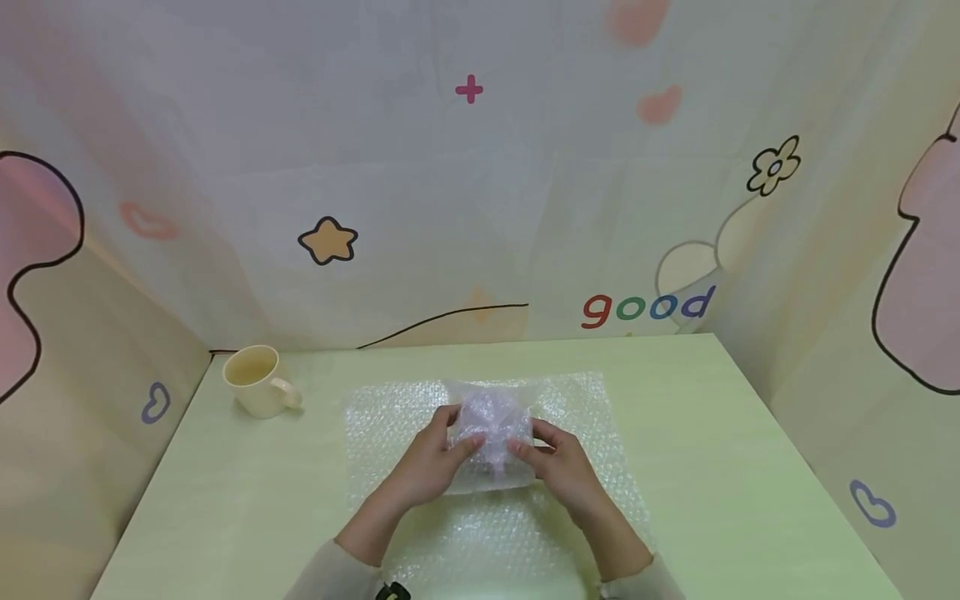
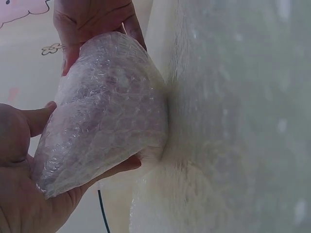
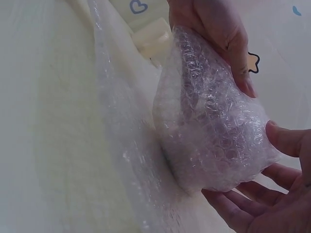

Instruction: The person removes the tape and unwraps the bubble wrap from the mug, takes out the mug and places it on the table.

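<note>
A bundle of bubble wrap [image 1: 495,425] stands in the middle of the table, with something pale purple showing through its layers. My left hand [image 1: 427,467] holds its left side, thumb in front and fingers behind. On the other side my right hand [image 1: 567,471] grips it the same way. In the left wrist view the bundle [image 2: 107,111] looks rounded and tapers toward the edges. The right wrist view shows the wrapped bundle [image 3: 218,116] close over the flat sheet of bubble wrap [image 1: 517,533]. The wrapped thing's kind is hidden by the wrap.
A cream mug [image 1: 258,392] stands at the back left of the pale green table [image 1: 720,467], its handle toward the right. Printed curtains [image 1: 480,192] enclose the table at the back and on both sides.
</note>
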A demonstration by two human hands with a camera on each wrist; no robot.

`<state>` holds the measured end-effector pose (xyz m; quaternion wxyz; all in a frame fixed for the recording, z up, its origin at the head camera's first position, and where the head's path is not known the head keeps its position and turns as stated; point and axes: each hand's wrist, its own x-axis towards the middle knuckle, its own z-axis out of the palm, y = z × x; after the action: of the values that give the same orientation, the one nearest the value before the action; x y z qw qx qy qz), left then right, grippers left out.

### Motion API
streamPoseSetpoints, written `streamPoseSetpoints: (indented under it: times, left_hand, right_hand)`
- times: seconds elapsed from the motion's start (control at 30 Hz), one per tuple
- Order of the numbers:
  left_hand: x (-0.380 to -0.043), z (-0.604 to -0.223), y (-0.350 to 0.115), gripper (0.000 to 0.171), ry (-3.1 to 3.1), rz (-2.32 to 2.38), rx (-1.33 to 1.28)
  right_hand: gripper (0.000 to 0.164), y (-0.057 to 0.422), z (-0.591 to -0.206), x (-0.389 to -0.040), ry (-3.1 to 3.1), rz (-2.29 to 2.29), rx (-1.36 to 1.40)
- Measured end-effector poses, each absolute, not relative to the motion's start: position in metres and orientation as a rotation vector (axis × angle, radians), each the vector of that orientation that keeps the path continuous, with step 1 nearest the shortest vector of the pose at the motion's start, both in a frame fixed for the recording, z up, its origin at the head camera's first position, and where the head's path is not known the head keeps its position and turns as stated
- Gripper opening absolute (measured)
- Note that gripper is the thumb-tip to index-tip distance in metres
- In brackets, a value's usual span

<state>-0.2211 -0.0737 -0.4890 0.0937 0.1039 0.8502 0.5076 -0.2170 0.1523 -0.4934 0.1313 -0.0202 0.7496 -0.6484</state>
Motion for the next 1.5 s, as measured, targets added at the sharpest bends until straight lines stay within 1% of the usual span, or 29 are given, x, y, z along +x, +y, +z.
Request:
streamPoseSetpoints:
  times: [0.3, 0.57, 0.73, 0.9, 1.07, 1.3, 1.5]
  left_hand:
    - [-0.232, -0.492, -0.069, 0.072, 2.512, 1.513, 0.271]
    - [-0.234, -0.492, -0.070, 0.071, 2.509, 1.532, 0.290]
    - [-0.233, -0.493, -0.069, 0.072, 2.507, 1.540, 0.291]
    - [-0.230, -0.495, -0.070, 0.073, 2.489, 1.563, 0.315]
    - [-0.228, -0.497, -0.071, 0.072, 2.463, 1.592, 0.340]
    - [-0.226, -0.498, -0.072, 0.074, 2.494, 1.576, 0.321]
    - [-0.228, -0.494, -0.074, 0.077, 2.494, 1.569, 0.274]
  right_hand:
    - [0.048, 0.155, -0.492, -0.231, 2.195, -1.869, -0.009]
    - [0.045, 0.162, -0.488, -0.243, 2.206, -1.760, -0.087]
    - [0.047, 0.166, -0.491, -0.249, 2.190, -1.732, -0.121]
    - [0.051, 0.169, -0.495, -0.251, 2.157, -1.734, -0.137]
    - [0.049, 0.170, -0.499, -0.249, 2.133, -1.755, -0.138]
    - [0.049, 0.171, -0.502, -0.249, 2.103, -1.773, -0.189]
    - [0.049, 0.169, -0.496, -0.249, 2.123, -1.761, -0.182]
